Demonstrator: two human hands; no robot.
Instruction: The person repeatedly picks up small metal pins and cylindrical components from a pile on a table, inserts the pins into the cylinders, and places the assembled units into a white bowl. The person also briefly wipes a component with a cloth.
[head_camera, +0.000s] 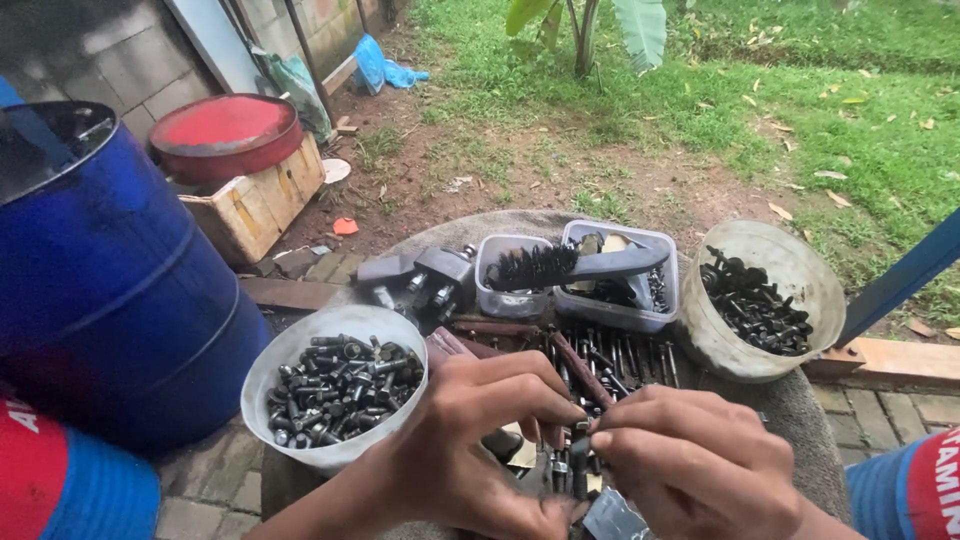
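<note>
Both hands are seen low in the head view, brought together over a round stone-grey table (800, 400). The left hand (470, 440) is curled, thumb and forefinger pinched toward a small dark bolt (580, 470) held between the two hands; the right hand (690, 465) is likewise closed, its fingertips pressed against the same piece from the three o'clock side. The bolt is stood roughly upright, its long axis running from twelve to six o'clock, and it is met by both hands about equally, though more of it is covered by the left fingers; which hand actually bears it cannot be told. At twelve o'clock from the hands, a spread of loose long bolts (610, 360) is laid out on the table, their shafts pointing away from the wearer. At ten o'clock, a white bowl of bolts and nuts (335, 390) is set just beside the left wrist. At two o'clock, a translucent tub of dark fasteners (760, 300) is placed, well apart from the right hand. Farther out at twelve, a wire brush (570, 265) is rested across two clear plastic trays (620, 315). A blue drum (100, 280) is stood off at nine o'clock.
</note>
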